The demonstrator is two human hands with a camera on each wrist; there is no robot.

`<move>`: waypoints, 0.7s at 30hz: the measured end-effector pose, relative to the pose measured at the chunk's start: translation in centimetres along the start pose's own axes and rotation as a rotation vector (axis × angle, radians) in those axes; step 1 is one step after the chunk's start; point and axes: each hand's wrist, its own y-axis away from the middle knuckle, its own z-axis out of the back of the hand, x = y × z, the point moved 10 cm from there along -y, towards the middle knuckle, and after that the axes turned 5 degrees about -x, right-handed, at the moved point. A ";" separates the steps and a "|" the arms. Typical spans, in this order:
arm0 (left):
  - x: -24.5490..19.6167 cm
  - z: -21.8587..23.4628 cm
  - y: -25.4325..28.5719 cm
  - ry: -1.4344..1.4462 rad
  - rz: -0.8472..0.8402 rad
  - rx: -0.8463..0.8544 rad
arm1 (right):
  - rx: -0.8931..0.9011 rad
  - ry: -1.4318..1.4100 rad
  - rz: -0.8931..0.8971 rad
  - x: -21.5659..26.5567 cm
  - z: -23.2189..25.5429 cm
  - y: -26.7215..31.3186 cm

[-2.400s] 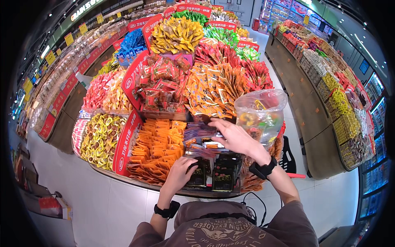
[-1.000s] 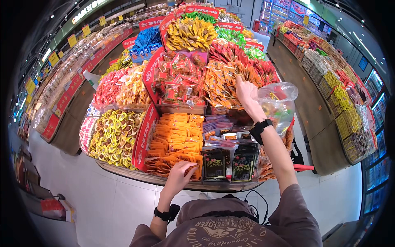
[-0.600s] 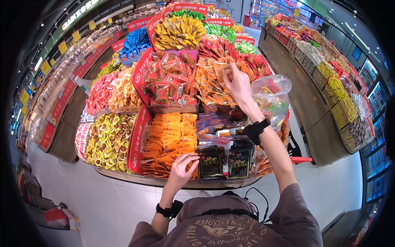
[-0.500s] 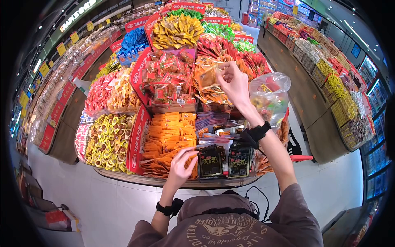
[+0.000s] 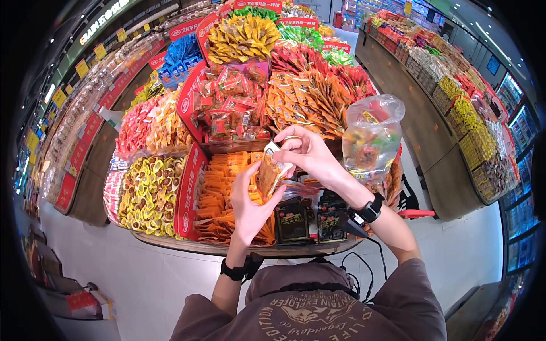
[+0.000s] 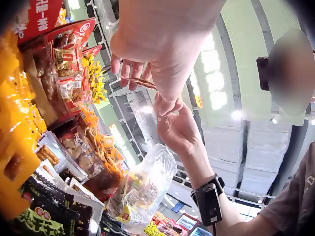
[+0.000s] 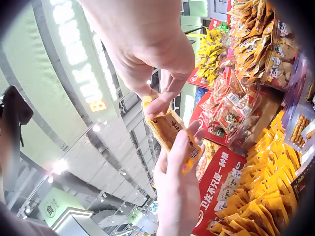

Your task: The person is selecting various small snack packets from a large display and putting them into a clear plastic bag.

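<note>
Both hands meet on a small snack packet [image 5: 267, 177] above the front of the display. In the right wrist view the packet [image 7: 170, 129] is yellow-orange, with brown food showing through its front. My left hand [image 5: 250, 211] holds its lower end between thumb and fingers. At the upper end, my right hand [image 5: 311, 158] pinches the packet with thumb and fingertips. The left wrist view shows it edge-on, a thin strip between the left hand [image 6: 157, 49] and the right hand [image 6: 179, 132]. Beyond the hands is a pile of similar orange packets [image 5: 304, 102].
A clear plastic bag [image 5: 372, 136] with colourful packets stands at the display's right side. Below the hands lie bright orange packets [image 5: 222, 190] and black packets [image 5: 292, 220]. A red sign [image 5: 191, 193] divides the bins. A red handle [image 5: 416, 213] sticks out at right.
The right hand reached into the upper orange pile, lifted out a packet and brought it down toward me. The left hand rose from the front bins and took hold of its lower end.
</note>
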 end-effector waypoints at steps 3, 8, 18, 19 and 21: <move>1.2 -1.5 0.5 0.158 0.114 0.020 | -0.021 -0.074 0.007 0.1 -0.4 0.6; 2.6 -4.5 1.7 0.683 0.437 0.138 | -0.041 -0.101 0.068 0.5 1.0 1.2; 3.0 -5.5 1.9 0.629 0.565 -0.031 | 0.194 0.395 0.054 -3.5 0.9 4.9; 2.4 -6.0 1.7 0.633 0.528 -0.007 | 0.192 0.394 0.053 -3.5 1.0 5.0; 1.5 -6.8 1.5 0.639 0.485 -0.011 | 0.168 0.226 -0.023 -3.9 1.8 5.1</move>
